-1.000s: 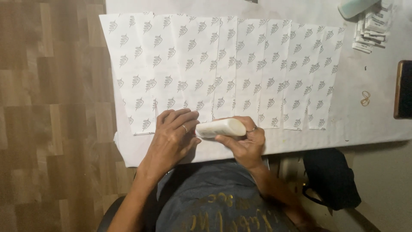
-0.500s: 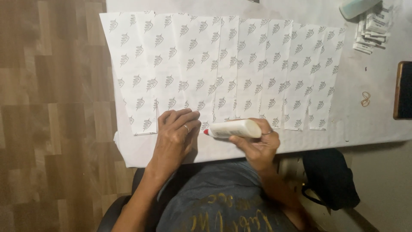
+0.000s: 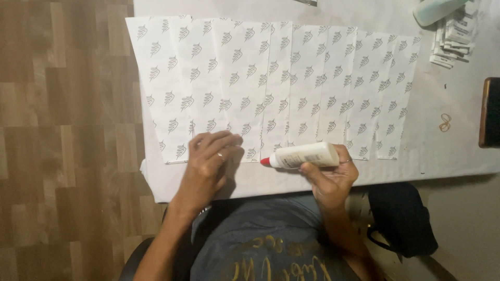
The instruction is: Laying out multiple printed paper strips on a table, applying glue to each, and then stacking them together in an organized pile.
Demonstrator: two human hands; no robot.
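The right hand (image 3: 330,177) is wrapped around a white plastic glue bottle with a red tip (image 3: 302,155), fingers closed about its rear half. The bottle lies nearly level, its long axis running left to right along the near edge of the table, red nozzle pointing left toward the other hand. That nozzle sits just at the bottom edge of a row of overlapping white paper sheets printed with small grey leaf motifs (image 3: 271,78), which fan across the white table covering (image 3: 458,151). The left hand (image 3: 211,156) lies flat and spread, palm down, holding nothing, pressing on the lower edge of the sheets just left of the nozzle; a small gap separates its fingertips from the red tip. So the bottle is nearer the right hand, which has it, and the paper seam lies between the 2 hands. Farther off, at the right, are a tan rubber band (image 3: 444,123), a stack of small printed paper slips (image 3: 452,39) and a dark rectangular device (image 3: 490,112) at the frame edge.
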